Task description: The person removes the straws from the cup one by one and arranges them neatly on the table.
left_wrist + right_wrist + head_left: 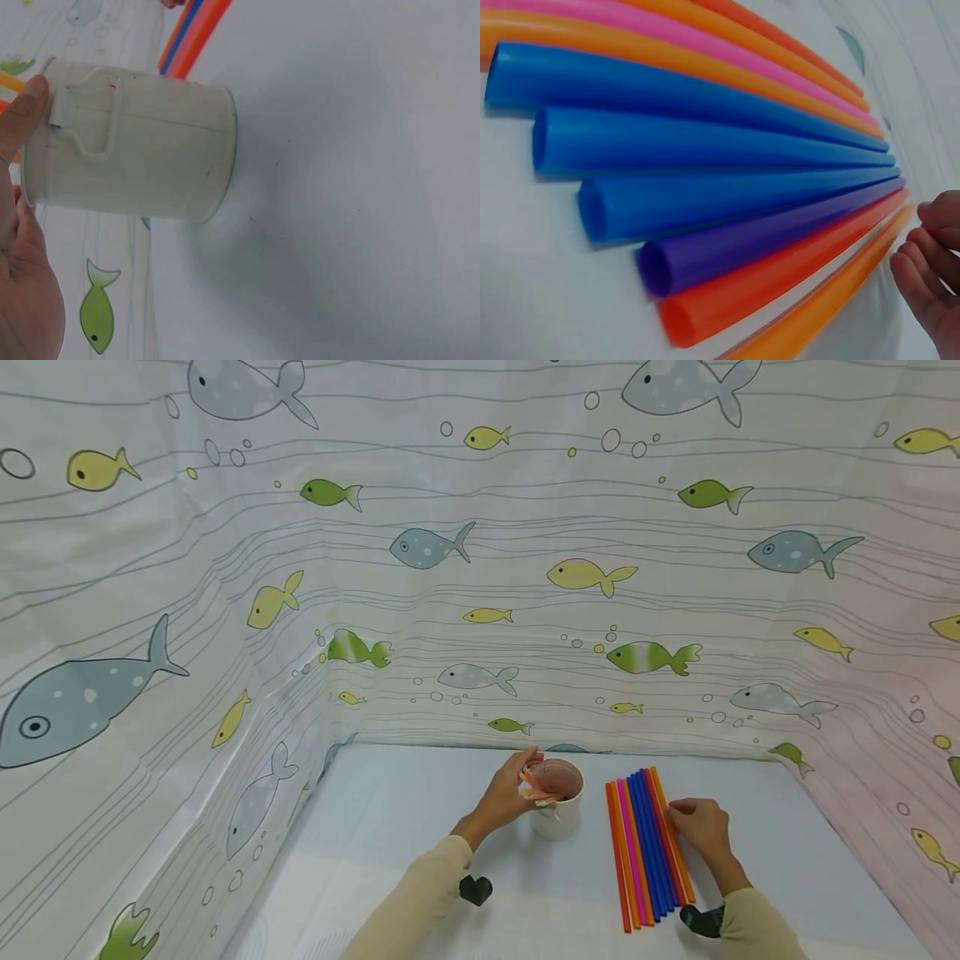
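A white metal cup (557, 822) with a wire-like handle stands upright on the table. My left hand (506, 789) grips it around the top from the left, thumb (30, 97) at the rim. Orange-and-white pieces (540, 793) stick up at the rim beside the thumb. To the right lies a row of drinking straws, with several blue straws (647, 852) in the middle and a purple straw (727, 259) beside them. My right hand (703, 828), fingers loosely bent, has its fingertips right at the outermost orange straw (678, 860).
A cloth printed with fish (480, 677) rises behind the pale table (390, 793) and on both sides. A pink straw (633, 860), a red straw (780, 281) and other orange ones belong to the row. Black pieces show near both wrists.
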Tool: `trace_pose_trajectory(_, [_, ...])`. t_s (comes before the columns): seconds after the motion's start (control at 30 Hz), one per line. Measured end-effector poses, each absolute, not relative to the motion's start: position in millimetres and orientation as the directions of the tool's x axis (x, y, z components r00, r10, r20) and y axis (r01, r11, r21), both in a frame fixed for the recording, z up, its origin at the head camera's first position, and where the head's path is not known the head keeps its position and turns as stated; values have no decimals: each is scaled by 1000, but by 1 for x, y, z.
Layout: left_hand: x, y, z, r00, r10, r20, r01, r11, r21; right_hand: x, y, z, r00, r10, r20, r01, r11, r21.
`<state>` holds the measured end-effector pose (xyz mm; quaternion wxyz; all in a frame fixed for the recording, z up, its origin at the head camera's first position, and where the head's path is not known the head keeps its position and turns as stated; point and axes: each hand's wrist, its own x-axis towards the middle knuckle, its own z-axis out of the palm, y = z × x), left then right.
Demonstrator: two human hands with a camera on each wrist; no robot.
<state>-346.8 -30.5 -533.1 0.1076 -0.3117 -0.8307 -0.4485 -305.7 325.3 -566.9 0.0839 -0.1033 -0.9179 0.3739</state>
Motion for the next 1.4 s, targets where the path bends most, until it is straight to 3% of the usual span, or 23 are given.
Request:
trace_pose_trajectory(0.23, [-347,-30,-532,-798,422,431,590,400,701,-315,317,-550,-936,147,320,-116,729,-674])
trace_pose_trajectory(0.43, [-347,-30,-531,-797,419,435,593,411,692,-320,293,-524,-960,-159,230,-280,565,-776])
trace_pose_trajectory(0.67, [-347,-29,-527,-797,418,436,593,405,696,-330,249,-505,-888,-347,304,-428,377,-821])
trace_pose_trajectory(1.03, [-342,-31,-529,-792,436,428,590,365,720,-336,205,-495,-842,-443,306,-461,300,-835])
trace_pose_trajectory(1.4, [-345,-33,-531,-777,445,446,606,334,722,-337,199,-502,-865,-435,251,-449,445,-775])
